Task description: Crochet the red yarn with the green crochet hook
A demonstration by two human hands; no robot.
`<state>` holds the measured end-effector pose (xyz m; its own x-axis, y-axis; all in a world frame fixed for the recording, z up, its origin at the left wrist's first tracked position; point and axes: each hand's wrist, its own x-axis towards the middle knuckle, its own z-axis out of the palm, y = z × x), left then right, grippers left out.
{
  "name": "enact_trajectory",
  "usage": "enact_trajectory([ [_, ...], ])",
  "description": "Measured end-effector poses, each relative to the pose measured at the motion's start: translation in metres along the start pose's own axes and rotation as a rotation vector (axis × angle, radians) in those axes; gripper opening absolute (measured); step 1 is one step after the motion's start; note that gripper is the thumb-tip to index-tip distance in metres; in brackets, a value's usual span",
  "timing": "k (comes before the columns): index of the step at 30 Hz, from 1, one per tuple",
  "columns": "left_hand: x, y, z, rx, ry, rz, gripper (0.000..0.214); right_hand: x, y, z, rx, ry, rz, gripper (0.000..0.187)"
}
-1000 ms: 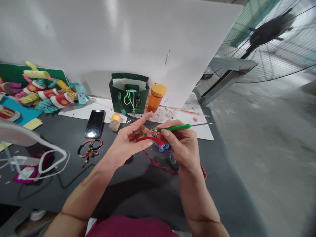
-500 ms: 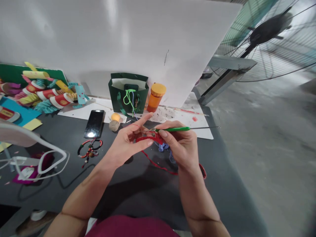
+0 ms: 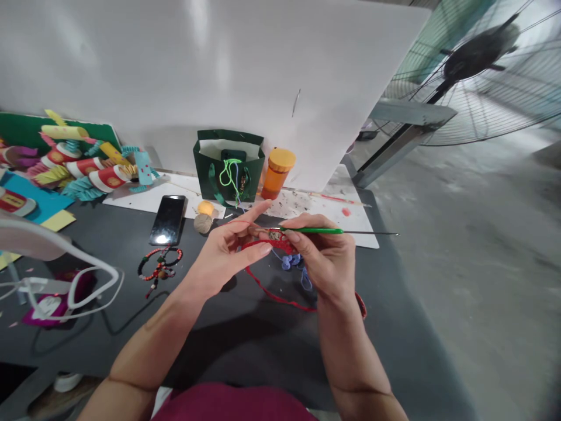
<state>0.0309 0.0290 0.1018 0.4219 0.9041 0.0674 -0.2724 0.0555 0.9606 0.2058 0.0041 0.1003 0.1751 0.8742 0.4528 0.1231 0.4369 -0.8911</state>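
Observation:
My left hand (image 3: pixel 228 248) pinches a strip of red crochet work (image 3: pixel 263 243) between thumb and fingers, its index finger stretched up with a thin red thread over it. In my right hand (image 3: pixel 326 251) is a crochet hook with a green handle (image 3: pixel 322 230), held like a pen. The hook's metal tip points left into the stitches, and its other thin end sticks out to the right. A red cord (image 3: pixel 280 299) hangs from the work and runs under my right wrist. Blue yarn pieces (image 3: pixel 291 261) lie on the table behind the hands.
Behind my hands stand a dark green paper bag (image 3: pixel 205 169) and an orange bottle (image 3: pixel 275 175) against a white board (image 3: pixel 153 70). To the left lie a phone (image 3: pixel 168 220), a beaded bracelet (image 3: pixel 158 270) and paper crafts (image 3: pixel 94 166). A fan (image 3: pixel 477 55) stands at right.
The crochet hook and my right hand have shifted slightly to the right, and the hook lies closer to level. My left hand holds nearly the same place.

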Motion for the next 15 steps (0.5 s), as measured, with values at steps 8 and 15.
enact_trajectory([
  [8, 0.0004, -0.0033, -0.0011, -0.016, -0.009, 0.025, 0.014, 0.001, -0.0028, 0.0024, 0.068, -0.015, -0.007, 0.016],
  [15, -0.0005, -0.0032, -0.0028, -0.015, -0.029, 0.045, 0.009, 0.0005, 0.0023, 0.0004, 0.015, -0.007, -0.039, 0.005],
])
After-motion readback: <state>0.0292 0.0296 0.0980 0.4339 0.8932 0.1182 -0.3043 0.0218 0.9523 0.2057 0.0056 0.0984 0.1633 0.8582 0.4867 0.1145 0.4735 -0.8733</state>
